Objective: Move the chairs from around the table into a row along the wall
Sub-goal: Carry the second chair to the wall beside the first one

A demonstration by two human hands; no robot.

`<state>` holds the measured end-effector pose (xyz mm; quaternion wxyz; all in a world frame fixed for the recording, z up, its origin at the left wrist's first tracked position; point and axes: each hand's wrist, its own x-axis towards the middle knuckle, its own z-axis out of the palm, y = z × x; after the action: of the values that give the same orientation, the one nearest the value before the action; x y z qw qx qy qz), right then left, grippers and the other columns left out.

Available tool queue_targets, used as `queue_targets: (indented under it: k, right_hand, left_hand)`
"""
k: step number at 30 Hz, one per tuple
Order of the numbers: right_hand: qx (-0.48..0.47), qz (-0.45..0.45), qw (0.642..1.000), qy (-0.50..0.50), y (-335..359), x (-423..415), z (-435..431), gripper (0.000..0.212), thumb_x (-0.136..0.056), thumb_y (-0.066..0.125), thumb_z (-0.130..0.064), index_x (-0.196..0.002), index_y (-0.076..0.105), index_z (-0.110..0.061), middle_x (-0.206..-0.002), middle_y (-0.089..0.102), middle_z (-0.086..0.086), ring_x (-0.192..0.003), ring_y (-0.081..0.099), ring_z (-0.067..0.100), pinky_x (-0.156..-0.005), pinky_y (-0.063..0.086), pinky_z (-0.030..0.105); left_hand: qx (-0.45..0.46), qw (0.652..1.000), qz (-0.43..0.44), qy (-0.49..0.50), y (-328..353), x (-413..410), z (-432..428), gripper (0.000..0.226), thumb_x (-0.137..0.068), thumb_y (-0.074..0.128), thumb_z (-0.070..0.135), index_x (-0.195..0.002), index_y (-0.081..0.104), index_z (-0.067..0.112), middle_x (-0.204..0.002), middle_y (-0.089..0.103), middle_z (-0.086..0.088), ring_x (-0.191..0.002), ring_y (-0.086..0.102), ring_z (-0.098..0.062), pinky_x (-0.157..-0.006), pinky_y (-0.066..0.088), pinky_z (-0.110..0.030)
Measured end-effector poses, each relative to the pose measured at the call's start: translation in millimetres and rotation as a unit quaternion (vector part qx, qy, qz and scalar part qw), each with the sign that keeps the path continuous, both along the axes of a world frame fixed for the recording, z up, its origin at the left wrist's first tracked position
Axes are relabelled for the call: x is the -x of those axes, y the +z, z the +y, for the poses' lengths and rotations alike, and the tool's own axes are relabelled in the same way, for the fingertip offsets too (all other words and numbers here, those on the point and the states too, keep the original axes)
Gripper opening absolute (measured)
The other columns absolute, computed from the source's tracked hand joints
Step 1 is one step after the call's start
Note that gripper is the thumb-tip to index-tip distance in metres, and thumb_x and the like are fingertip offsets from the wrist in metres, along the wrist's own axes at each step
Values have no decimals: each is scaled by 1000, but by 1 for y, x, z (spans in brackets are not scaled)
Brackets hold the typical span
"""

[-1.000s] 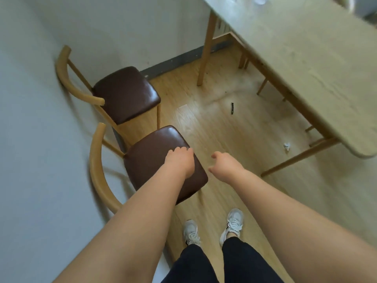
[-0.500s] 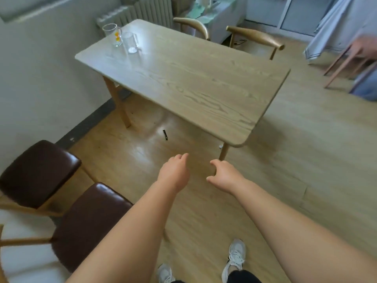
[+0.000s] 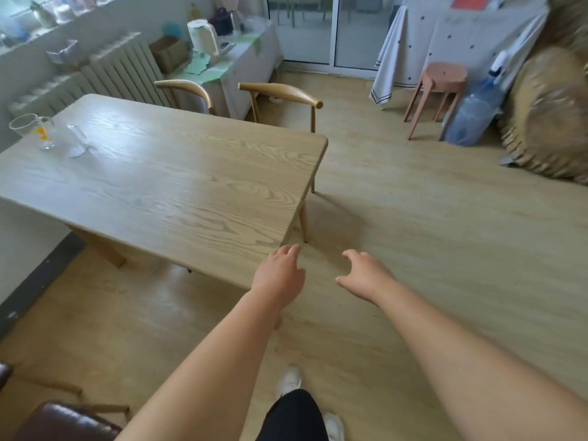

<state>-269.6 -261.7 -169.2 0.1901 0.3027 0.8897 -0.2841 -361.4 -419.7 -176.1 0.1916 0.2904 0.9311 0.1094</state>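
A light wooden table fills the left middle of the view. Behind its far edge stand two wooden chairs, seen by their curved backrests: one on the left, one on the right. At the bottom left corner shows the brown seat of a chair by the wall. My left hand and my right hand reach forward over the floor near the table's near right corner. Both hold nothing, with fingers loosely curled.
Two glasses stand on the table's far left. A radiator and a white cabinet line the back. A pink stool, a blue water bottle and a large brown cushion sit at the right.
The view has swung up and to the right, from the two chairs at the wall to the table and room. My left hand left the chair seat; both hands stay empty.
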Motion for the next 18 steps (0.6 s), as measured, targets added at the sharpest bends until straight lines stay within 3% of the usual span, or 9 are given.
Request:
queue_targets:
  k: [4, 12, 18]
  right_hand:
    - [-7, 1, 1000, -8, 1, 29, 53, 69, -83, 60, -39, -146, 34, -25, -147, 41, 8, -130, 43, 30, -100, 42, 38]
    - [-1, -11, 999, -53, 7, 133, 176, 70, -85, 60, -37, -148, 32, -23, -149, 37, 8, -134, 40, 28, -104, 41, 39]
    - [-1, -4, 998, -67, 10, 196, 253, 70, -85, 59, -36, -148, 31, -23, -151, 36, 8, -137, 36, 29, -106, 39, 40]
  left_hand:
    - [-2, 1000, 0, -24, -6, 35, 51, 57, -97, 44, 36, -150, 29, 22, -155, 33, 3, -137, 35, -24, -104, 37, -39]
    - [-8, 998, -3, -54, -16, 155, 172, 50, -93, 45, 29, -143, 39, 24, -150, 40, 4, -133, 39, -23, -100, 41, -38]
    - [0, 999, -12, -48, -17, 223, 260, 54, -92, 45, 30, -145, 36, 21, -150, 39, 2, -132, 40, -25, -98, 41, -38]
